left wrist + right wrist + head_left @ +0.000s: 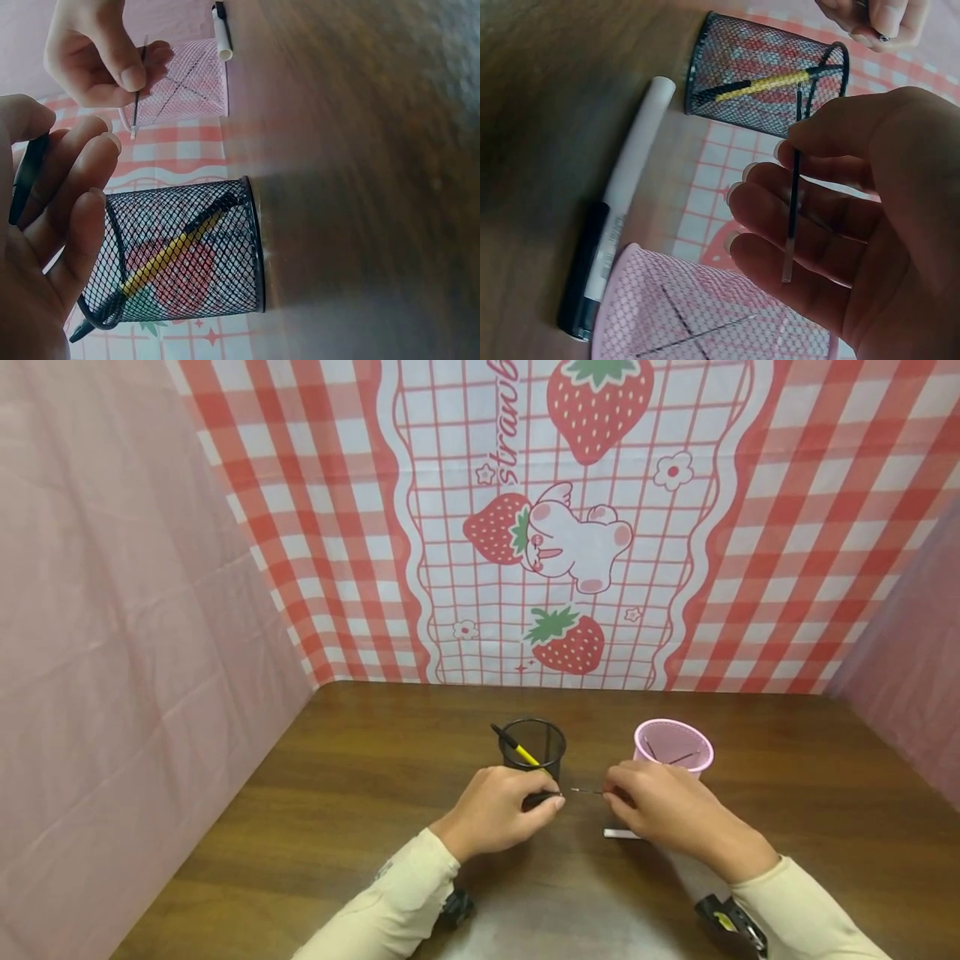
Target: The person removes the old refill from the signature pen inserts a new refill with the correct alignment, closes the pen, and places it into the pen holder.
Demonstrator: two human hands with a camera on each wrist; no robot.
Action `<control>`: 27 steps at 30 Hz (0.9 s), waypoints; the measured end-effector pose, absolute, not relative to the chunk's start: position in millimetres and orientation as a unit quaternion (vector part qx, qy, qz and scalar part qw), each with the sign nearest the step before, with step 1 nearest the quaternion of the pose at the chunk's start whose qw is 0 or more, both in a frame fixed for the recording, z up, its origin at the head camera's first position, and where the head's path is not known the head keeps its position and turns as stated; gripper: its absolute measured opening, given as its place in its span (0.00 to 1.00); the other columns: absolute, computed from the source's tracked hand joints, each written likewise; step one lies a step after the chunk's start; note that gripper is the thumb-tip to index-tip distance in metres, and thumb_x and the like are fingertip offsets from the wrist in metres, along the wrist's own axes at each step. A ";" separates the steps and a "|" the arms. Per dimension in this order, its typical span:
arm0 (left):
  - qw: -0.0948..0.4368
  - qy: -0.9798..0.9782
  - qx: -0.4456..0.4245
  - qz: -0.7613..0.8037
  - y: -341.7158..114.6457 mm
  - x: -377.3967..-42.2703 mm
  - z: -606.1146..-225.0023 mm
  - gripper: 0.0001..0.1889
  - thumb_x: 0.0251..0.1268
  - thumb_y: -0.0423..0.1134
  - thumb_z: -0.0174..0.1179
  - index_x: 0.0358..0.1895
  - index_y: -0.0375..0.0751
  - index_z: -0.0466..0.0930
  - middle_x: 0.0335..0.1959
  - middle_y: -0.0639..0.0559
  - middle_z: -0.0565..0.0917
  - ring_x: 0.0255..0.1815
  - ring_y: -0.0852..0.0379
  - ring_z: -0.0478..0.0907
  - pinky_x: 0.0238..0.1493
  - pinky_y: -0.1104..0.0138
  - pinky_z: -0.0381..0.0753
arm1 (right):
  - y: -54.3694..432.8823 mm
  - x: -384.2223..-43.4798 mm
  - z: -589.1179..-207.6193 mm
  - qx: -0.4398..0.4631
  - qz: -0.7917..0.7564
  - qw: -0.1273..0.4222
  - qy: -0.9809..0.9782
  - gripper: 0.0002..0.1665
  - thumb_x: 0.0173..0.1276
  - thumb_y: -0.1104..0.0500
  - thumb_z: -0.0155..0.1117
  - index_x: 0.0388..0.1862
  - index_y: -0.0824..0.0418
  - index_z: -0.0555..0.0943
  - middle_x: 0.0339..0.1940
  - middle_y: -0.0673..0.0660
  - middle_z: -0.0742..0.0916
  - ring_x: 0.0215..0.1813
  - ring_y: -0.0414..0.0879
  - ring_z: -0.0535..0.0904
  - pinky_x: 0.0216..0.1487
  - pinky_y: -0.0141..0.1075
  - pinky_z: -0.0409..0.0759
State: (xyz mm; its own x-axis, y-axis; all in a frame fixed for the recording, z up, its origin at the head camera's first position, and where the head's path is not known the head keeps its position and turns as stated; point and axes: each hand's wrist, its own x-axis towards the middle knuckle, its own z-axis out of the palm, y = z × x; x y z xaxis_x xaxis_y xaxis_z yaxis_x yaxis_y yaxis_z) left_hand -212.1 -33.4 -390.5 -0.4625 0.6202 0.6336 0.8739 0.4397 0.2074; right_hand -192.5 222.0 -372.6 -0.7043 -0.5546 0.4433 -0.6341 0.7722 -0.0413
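Note:
In the head view my left hand (495, 808) grips a black pen barrel (538, 799), just in front of the black mesh pen cup (161, 206). My right hand (667, 802) pinches a thin pen refill (793, 195) between thumb and forefinger, dark along most of its length with a clear end. Its tip points toward the barrel, with a small gap between them. A yellow-and-black pen (525, 753) leans inside the black cup. Behind my right hand stands a pink mesh cup (640, 745) with two thin dark refills (694, 330) crossed inside.
A white marker with a black cap (626, 180) lies on the wooden table (315, 827), beside the pink cup and partly under my right hand in the head view. A red checked strawberry cloth (480, 635) hangs at the back, with pale pink cloth (112, 635) at the sides.

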 end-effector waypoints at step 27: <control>0.240 -0.809 -0.468 -0.261 -33.0 -211.1 -391.9 0.04 0.67 0.44 0.65 0.38 0.50 0.86 0.30 0.64 0.85 0.25 0.71 0.77 0.31 0.74 0.77 | 224.4 -196.8 -392.3 0.330 0.079 0.144 -0.929 0.10 0.59 0.58 0.73 0.28 0.45 0.80 0.26 0.37 0.78 0.27 0.36 0.76 0.28 0.39 0.75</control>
